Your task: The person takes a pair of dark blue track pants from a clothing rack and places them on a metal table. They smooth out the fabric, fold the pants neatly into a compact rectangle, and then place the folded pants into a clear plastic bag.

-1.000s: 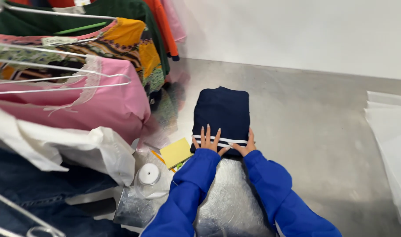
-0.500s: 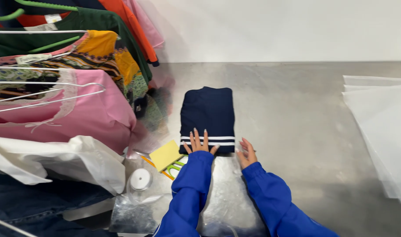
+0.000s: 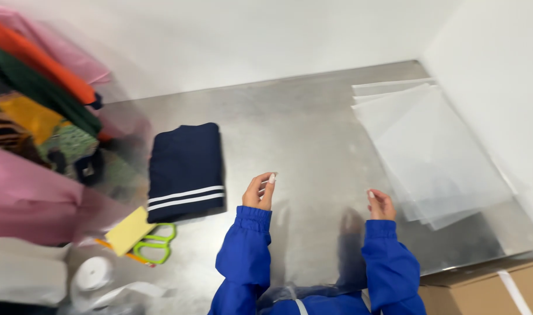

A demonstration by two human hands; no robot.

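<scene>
Nearest, both hands hovered over the steel surface (image 3: 313, 134), left hand (image 3: 259, 191) and right hand (image 3: 382, 204) each with loosely curled, empty grip. The folded navy garment (image 3: 186, 166) lay left; clear plastic bags (image 3: 429, 146) lay stacked farther right.

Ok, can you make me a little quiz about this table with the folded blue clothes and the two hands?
1. True or false: the left hand rests on the folded navy garment.
2. Which lies nearest the green-handled scissors? A) the yellow pad B) the stack of clear plastic bags C) the cardboard box
3. Fill in: the right hand is raised beside the edge of the stack of clear plastic ____.

Key
1. False: both hands are lifted above the metal table, and the left hand is off to the garment's right.
2. A
3. bags
</scene>
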